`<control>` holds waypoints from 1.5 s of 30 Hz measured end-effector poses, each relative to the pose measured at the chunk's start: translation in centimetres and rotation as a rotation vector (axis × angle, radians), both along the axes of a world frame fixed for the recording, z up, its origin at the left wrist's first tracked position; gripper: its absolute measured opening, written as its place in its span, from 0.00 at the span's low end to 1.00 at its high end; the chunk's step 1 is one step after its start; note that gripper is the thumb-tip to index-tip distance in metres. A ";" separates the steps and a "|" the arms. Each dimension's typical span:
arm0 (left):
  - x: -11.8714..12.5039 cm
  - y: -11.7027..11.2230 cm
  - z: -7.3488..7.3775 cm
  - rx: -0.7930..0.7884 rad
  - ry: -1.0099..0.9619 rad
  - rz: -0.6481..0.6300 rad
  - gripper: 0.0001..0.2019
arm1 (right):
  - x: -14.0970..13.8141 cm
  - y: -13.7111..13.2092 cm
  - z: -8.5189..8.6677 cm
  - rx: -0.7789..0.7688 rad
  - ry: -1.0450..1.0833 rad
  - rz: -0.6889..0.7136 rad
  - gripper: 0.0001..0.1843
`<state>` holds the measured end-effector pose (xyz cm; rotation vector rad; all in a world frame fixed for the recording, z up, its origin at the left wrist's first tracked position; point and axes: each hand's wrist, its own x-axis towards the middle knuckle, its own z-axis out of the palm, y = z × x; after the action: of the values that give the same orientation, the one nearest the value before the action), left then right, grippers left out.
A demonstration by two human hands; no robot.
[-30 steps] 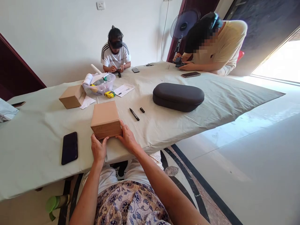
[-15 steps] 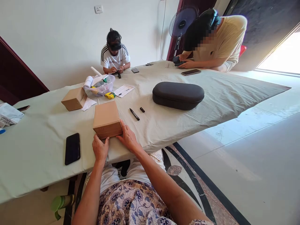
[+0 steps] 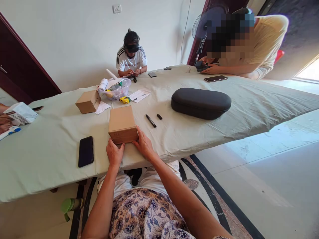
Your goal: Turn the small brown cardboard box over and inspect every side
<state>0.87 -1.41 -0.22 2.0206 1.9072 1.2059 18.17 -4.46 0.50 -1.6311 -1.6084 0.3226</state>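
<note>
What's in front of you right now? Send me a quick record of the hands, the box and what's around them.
left hand: on the near side of the cardboard box
right hand: on the box's right corner
box position: on the table, close to its edge
beside box: black phone to the left, marker to the right
further along: second box, plastic tub, tape measure, dark case
others: two people working at the far end
</note>
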 end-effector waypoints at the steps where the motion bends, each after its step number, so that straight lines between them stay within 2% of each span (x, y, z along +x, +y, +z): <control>1: 0.1 0.0 0.0 -0.005 0.013 0.003 0.32 | 0.0 0.0 0.0 -0.013 -0.023 -0.027 0.48; 4: 0.2 -0.1 0.0 -0.022 0.046 0.013 0.31 | -0.2 0.1 0.0 -0.052 -0.109 -0.101 0.49; 8: 0.2 -0.2 -0.3 0.004 0.073 -0.005 0.29 | -0.3 0.0 -0.2 -0.048 -0.167 -0.121 0.49; 16: 0.1 -0.4 -0.8 0.034 0.049 -0.032 0.26 | 0.2 -0.3 -1.0 0.065 -0.085 -0.041 0.45; 23: 0.0 -0.6 -0.8 0.020 0.057 -0.082 0.23 | 0.2 -0.5 -0.8 0.139 -0.070 -0.077 0.45; 27: 0.0 -0.7 -0.8 -0.002 0.072 -0.107 0.19 | 0.3 -0.6 -0.6 0.178 -0.068 -0.148 0.38; 32: 0.1 -0.8 -0.7 -0.022 0.066 -0.117 0.17 | 0.8 -0.6 -0.8 0.233 -0.011 -0.168 0.33; 36: 0.2 -0.8 -0.8 0.002 -0.039 -0.133 0.22 | 1.1 -0.4 -1.0 0.321 0.107 -0.177 0.33; 40: 0.1 -1.1 -0.9 0.126 -0.283 -0.131 0.32 | 0.7 -0.1 -0.2 0.421 0.213 -0.202 0.35; 43: -0.1 -1.5 -0.4 0.150 -0.427 -0.165 0.31 | -0.1 0.5 1.2 0.506 0.162 -0.201 0.34; 45: -0.1 -1.6 0.4 0.142 -0.481 -0.184 0.28 | -0.8 0.9 2.0 0.558 0.111 -0.205 0.31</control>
<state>0.72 -3.01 0.18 1.7087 1.4150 1.6297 17.38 -3.53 2.55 -1.3000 -1.2836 -0.1345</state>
